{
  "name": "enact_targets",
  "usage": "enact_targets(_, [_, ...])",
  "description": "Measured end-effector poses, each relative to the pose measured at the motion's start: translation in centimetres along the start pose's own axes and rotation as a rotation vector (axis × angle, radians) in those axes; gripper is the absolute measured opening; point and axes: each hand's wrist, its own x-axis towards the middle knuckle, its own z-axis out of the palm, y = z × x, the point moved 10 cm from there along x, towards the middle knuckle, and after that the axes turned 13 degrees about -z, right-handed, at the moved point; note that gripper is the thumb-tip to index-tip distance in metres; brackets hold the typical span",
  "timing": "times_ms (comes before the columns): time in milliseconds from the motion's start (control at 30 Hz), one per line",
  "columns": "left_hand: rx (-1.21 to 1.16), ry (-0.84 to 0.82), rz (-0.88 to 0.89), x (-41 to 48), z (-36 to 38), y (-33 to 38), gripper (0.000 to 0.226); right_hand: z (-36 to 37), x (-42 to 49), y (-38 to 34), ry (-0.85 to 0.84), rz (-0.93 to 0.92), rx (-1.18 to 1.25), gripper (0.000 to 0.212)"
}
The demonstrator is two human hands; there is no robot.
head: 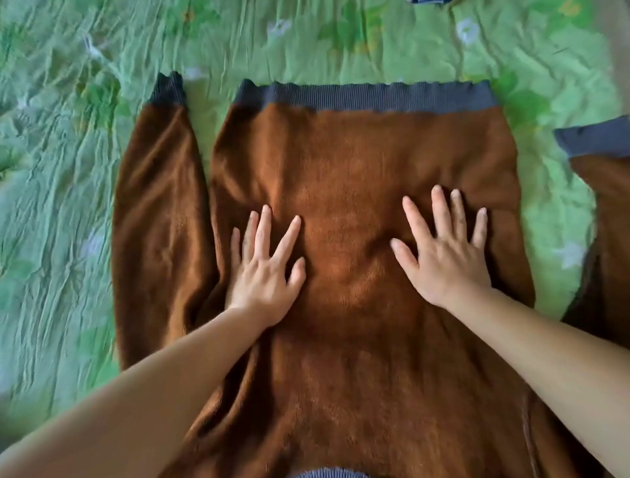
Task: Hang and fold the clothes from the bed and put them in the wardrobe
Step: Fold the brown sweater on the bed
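A brown fleece sweater (358, 163) with grey ribbed hem and cuffs lies spread flat on the bed, hem away from me and collar at the bottom edge of the view. Its left sleeve (160, 211) lies along the body; its right sleeve (603, 211) runs off to the right. My left hand (264, 273) rests flat on the sweater's left middle, fingers apart. My right hand (445, 252) presses flat on the right middle, fingers spread. Neither hand grips the cloth.
The wrinkled green floral bedsheet (68, 204) covers the bed all around the sweater. A dark scrap of another item (428, 1) peeks in at the top edge. A pale strip (618, 41) past the bed's edge shows at the top right.
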Motion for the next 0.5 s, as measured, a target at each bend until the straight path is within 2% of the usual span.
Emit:
enact_targets(167, [0.059, -0.11, 0.017, -0.1, 0.4, -0.2, 0.065, 0.6, -0.1, 0.4, -0.148, 0.022, 0.03, 0.074])
enact_targets(267, [0.078, -0.11, 0.021, -3.2, 0.1, -0.5, 0.065, -0.3, -2.3, -1.6, -0.181, 0.103, 0.075, 0.083])
enact_targets(367, [0.076, -0.083, -0.002, -11.1, 1.1, -1.7, 0.069, 0.8, -9.8, -8.9, -0.146, -0.042, 0.125, 0.083])
enact_targets(433, [0.083, -0.14, -0.015, -15.8, 2.1, -2.4, 0.071, 2.1, -15.8, -12.7, -0.158, -0.145, 0.112, 0.08])
enact_targets(500, [0.08, -0.188, 0.02, -18.8, 2.3, -2.9, 0.072, 2.8, -18.7, -13.5, -0.201, -0.14, 0.093, 0.079])
